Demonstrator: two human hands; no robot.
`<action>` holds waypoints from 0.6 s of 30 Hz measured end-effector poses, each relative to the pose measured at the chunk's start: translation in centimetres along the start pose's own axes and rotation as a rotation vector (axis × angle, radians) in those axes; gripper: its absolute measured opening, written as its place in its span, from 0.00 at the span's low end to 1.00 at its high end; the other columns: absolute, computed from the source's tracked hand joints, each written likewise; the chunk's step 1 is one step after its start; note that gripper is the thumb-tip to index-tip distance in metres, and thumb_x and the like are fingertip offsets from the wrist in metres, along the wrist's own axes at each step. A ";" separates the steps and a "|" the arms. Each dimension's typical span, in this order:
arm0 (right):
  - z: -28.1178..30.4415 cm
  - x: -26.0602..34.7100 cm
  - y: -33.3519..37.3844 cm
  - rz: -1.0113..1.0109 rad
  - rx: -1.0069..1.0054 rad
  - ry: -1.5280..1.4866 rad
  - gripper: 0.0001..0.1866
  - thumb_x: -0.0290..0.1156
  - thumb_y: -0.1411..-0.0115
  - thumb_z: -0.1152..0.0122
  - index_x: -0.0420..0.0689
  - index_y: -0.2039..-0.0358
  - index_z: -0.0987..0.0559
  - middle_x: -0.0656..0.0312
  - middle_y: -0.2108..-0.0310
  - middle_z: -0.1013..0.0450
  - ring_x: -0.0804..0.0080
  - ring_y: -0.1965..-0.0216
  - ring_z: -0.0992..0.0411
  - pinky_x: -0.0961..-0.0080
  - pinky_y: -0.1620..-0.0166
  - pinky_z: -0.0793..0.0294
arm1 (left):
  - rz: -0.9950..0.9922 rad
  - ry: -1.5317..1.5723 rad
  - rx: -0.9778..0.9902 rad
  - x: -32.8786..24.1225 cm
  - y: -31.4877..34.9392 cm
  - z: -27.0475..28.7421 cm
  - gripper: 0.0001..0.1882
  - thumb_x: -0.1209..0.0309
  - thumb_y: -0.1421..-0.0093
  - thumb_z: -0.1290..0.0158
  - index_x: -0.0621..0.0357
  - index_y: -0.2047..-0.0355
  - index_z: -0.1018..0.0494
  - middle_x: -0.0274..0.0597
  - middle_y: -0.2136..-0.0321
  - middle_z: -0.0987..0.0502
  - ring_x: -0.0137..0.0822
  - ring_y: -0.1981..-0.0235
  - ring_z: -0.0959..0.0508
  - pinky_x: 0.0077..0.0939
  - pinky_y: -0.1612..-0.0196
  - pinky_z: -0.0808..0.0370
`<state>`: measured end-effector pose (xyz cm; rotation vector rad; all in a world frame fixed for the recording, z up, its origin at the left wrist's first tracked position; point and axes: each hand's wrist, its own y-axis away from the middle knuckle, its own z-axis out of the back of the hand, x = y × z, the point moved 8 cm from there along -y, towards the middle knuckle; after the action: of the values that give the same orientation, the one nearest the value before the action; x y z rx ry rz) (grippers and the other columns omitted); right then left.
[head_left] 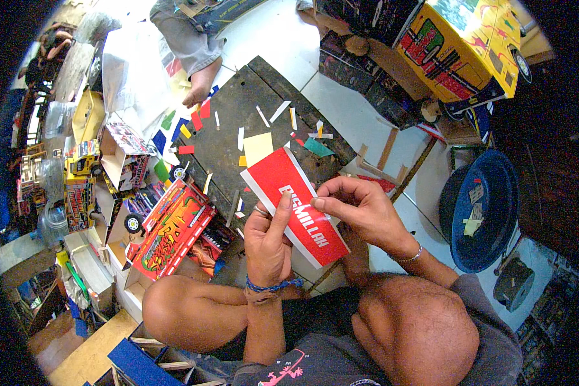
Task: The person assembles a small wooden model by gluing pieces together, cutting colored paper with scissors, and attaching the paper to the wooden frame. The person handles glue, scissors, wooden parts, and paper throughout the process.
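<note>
A red sticker sheet [273, 175] with white lettering and white borders lies slanted between my two hands, above the near edge of a dark wooden board [257, 83]. My left hand [267, 241] is closed on the sheet's lower left side, thumb on top near the lettering. On the opposite edge, the thumb and finger of my right hand [363, 209] are pinched together at the lettering. Whether a letter or film is lifting there is too small to tell. A pale yellow paper piece [258, 147] lies on the board just beyond the sheet.
Coloured paper scraps [318, 147] are scattered over the board. A red toy truck [174, 231] and cardboard boxes stand at left, a yellow toy truck [460, 48] at upper right. A blue basin [460, 241] holds paper scraps. Another person's foot [202, 82] rests by the board's far left edge.
</note>
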<state>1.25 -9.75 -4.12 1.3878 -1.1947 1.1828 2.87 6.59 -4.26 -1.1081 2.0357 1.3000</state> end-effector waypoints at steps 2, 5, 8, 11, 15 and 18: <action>0.0 0.0 0.0 0.001 -0.005 0.029 0.13 0.36 0.32 0.38 0.41 0.54 0.18 0.63 0.62 0.20 0.76 0.60 0.23 0.77 0.57 0.23 | -0.014 0.031 0.031 -0.1 0.0 -0.3 0.19 0.71 0.30 0.50 0.67 0.42 0.32 0.53 0.47 0.24 0.43 0.47 0.21 0.38 0.43 0.24; -0.1 -0.1 0.1 -0.031 0.009 -0.030 0.13 0.36 0.32 0.38 0.41 0.54 0.17 0.63 0.61 0.20 0.76 0.60 0.22 0.76 0.56 0.22 | 0.003 -0.014 0.005 -0.1 0.0 0.0 0.19 0.70 0.30 0.49 0.67 0.42 0.33 0.53 0.47 0.23 0.41 0.48 0.21 0.37 0.44 0.23; -0.1 -0.1 0.0 -0.043 0.002 -0.019 0.13 0.37 0.32 0.38 0.42 0.55 0.17 0.63 0.61 0.20 0.75 0.60 0.22 0.76 0.56 0.22 | 0.002 -0.015 0.018 -0.1 0.0 -0.2 0.20 0.69 0.30 0.49 0.67 0.42 0.33 0.53 0.47 0.23 0.41 0.48 0.21 0.36 0.44 0.23; -0.1 0.1 0.0 -0.030 0.012 0.023 0.13 0.37 0.32 0.38 0.43 0.55 0.17 0.63 0.61 0.19 0.74 0.60 0.21 0.75 0.57 0.21 | 0.004 -0.020 0.005 -0.1 0.0 0.0 0.20 0.69 0.30 0.49 0.67 0.41 0.33 0.53 0.46 0.23 0.40 0.48 0.21 0.36 0.44 0.23; 0.0 0.1 0.0 -0.013 0.007 0.045 0.13 0.38 0.33 0.37 0.43 0.55 0.17 0.63 0.62 0.19 0.74 0.61 0.21 0.76 0.58 0.21 | -0.001 -0.025 -0.004 0.0 0.0 0.0 0.20 0.69 0.30 0.49 0.66 0.41 0.33 0.53 0.47 0.23 0.41 0.48 0.21 0.36 0.44 0.23; -0.1 0.2 -0.2 0.009 0.014 0.006 0.13 0.38 0.33 0.37 0.43 0.55 0.17 0.63 0.62 0.19 0.74 0.62 0.21 0.76 0.58 0.21 | -0.017 -0.023 0.001 0.0 -0.1 0.1 0.20 0.70 0.30 0.49 0.66 0.41 0.33 0.54 0.47 0.23 0.41 0.49 0.20 0.36 0.44 0.23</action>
<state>1.43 -9.68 -3.93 1.3895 -1.1910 1.2029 2.96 6.64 -4.34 -1.1035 2.0057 1.2974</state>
